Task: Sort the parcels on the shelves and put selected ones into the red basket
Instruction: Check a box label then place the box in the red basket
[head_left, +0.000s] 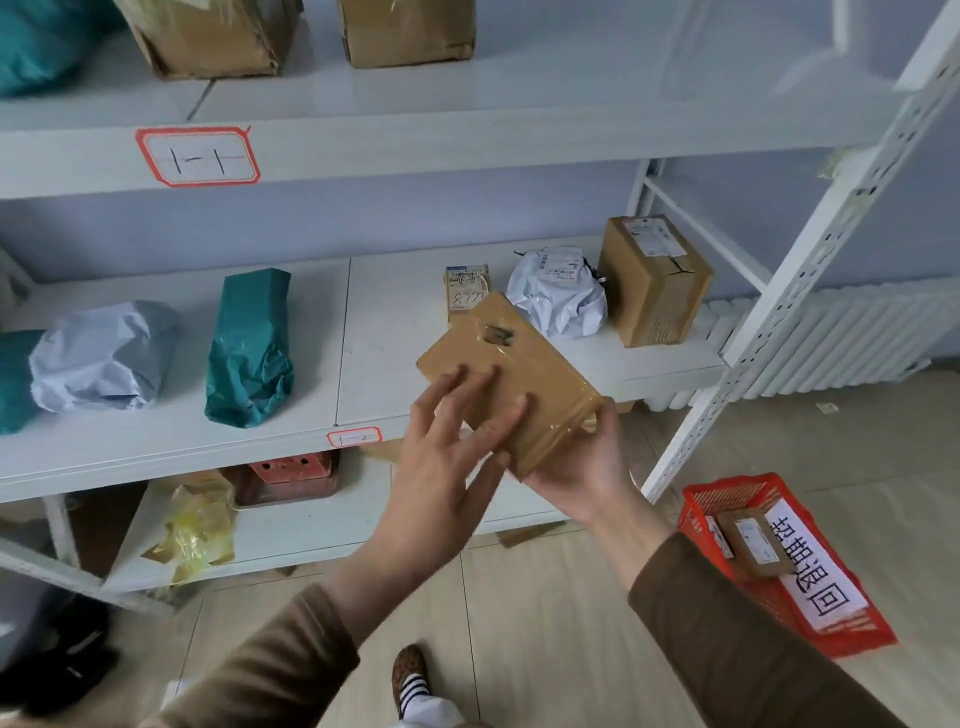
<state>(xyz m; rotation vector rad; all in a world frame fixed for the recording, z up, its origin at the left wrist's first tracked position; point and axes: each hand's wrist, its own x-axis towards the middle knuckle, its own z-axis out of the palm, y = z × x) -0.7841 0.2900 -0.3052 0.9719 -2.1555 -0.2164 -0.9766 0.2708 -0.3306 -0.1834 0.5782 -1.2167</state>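
Observation:
A flat brown taped parcel (524, 364) is held in front of the middle shelf (395, 332). My right hand (582, 467) grips it from below at its near corner. My left hand (447, 447) lies on its top face with fingers spread. The red basket (727, 499) sits on the floor at the lower right, with a small brown box (753, 543) and a white label sheet inside. On the middle shelf lie a green bag (249, 343), a grey-white bag (98, 358), a small labelled box (465, 286), a white bag (558, 299) and a brown carton (652, 280).
The top shelf holds two brown boxes (218, 36) and a teal bag (36, 41). On the bottom shelf are a yellow plastic bag (195, 530) and a tray with a red item (291, 473). A white upright post (810, 270) and a radiator (841, 338) stand at the right.

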